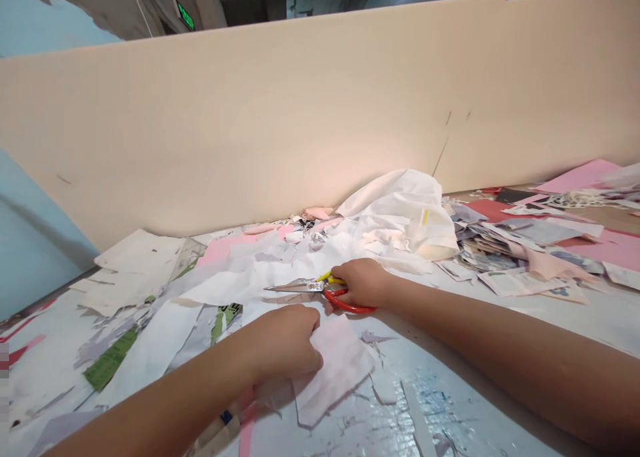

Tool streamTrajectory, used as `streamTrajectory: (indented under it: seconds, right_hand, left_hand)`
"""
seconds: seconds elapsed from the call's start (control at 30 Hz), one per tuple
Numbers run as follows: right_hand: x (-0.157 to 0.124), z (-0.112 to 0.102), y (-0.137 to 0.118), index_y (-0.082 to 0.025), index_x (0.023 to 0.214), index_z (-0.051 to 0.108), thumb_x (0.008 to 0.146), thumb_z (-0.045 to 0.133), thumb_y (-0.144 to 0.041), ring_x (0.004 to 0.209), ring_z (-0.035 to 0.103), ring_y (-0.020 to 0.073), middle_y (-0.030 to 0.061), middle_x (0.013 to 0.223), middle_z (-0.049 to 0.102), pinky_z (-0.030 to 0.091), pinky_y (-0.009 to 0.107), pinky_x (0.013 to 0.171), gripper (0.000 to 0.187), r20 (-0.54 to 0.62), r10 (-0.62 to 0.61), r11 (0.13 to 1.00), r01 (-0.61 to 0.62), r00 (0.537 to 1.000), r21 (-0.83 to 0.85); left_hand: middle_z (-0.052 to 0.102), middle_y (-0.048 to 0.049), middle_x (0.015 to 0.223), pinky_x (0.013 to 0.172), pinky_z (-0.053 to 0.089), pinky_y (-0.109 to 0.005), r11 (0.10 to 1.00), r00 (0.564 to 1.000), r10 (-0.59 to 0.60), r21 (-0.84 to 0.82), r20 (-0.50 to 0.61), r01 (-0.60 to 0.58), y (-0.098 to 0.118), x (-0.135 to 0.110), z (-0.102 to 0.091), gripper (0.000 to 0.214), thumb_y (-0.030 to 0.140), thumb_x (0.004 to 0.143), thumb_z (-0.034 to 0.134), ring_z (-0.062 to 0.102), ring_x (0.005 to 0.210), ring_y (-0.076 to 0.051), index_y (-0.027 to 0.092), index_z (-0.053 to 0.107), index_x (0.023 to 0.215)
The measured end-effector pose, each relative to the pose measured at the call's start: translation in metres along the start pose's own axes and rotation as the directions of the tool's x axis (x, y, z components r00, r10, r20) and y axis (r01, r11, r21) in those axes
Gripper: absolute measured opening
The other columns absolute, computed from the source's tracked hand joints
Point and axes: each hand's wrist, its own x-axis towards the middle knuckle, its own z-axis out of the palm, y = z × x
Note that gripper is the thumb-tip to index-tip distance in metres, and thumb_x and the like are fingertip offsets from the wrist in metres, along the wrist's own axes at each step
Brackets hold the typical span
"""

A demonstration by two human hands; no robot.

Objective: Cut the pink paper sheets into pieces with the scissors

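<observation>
In the middle of the table, my right hand (364, 282) is closed round the handles of a pair of scissors (305, 286). One handle is red, the other yellow, and the metal blades point left over white scraps. Nearer to me, my left hand (293, 342) pinches the upper left edge of a pale pinkish-white piece of paper (335, 367). Its lower part hangs toward the tabletop; whether it touches cannot be made out. Narrow white strips (417, 417) lie to the right of this piece.
A beige panel (300, 124) stands upright along the back. Crumpled white sheets (400, 210) lie heaped against it. Loose printed papers (520, 244) and pink sheets (580, 176) spread at right. On the left are cream sheets (140, 260) and a green strip (111, 360).
</observation>
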Motion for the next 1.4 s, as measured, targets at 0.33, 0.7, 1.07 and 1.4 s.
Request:
streamTrajectory:
  seconds: [0.33,0.7,1.07,1.4]
  right_hand:
    - [-0.001,-0.002,-0.002,-0.021,0.074,0.054,0.063,0.052,-0.038,0.066,0.054,0.0225,0.0044,0.069,0.059,0.028,0.026,0.051,0.021,0.016,0.04,0.989,-0.042,0.999,0.142]
    - [-0.004,-0.033,0.004,-0.02,0.085,0.048,0.073,0.042,-0.041,0.071,0.053,0.016,0.0055,0.085,0.056,0.039,0.025,0.057,0.025,0.043,0.173,0.746,-0.16,0.984,0.646]
    - [-0.016,-0.022,-0.027,-0.015,0.068,0.047,0.055,0.072,-0.021,0.061,0.054,0.0105,-0.0019,0.064,0.054,0.041,0.023,0.057,0.028,0.222,-0.182,-0.289,-0.268,0.958,0.919]
    - [-0.025,-0.003,-0.041,-0.018,0.075,0.048,0.072,0.058,-0.034,0.046,0.043,0.0064,-0.0045,0.06,0.051,0.03,0.018,0.04,0.019,-0.06,0.2,0.119,0.036,0.978,0.992]
  left_hand:
    - [0.053,0.0023,0.07,0.053,0.035,-0.023,0.666,0.993,0.108,-0.744,0.037,-0.045,-0.032,0.003,-0.033,0.019,0.028,0.06,0.061,0.051,0.063,-0.014,0.02,0.049,0.073]
    - [0.057,-0.0005,0.075,0.058,0.042,-0.028,0.753,0.911,0.015,-0.594,-0.413,-0.282,-0.047,0.005,-0.035,0.016,0.032,0.07,0.055,0.054,0.067,-0.017,0.02,0.054,0.081]
    - [0.052,-0.0031,0.093,0.08,0.041,-0.036,0.672,0.157,0.705,0.581,-0.691,-0.459,-0.041,0.011,-0.006,0.026,-0.003,0.065,0.051,0.046,0.094,-0.019,0.022,0.051,0.072]
    - [0.06,-0.0078,0.089,0.064,0.045,-0.03,0.133,0.911,-0.042,-0.906,-0.41,-0.402,-0.024,0.015,0.009,0.037,0.045,0.079,0.038,0.056,0.078,-0.02,0.017,0.052,0.097]
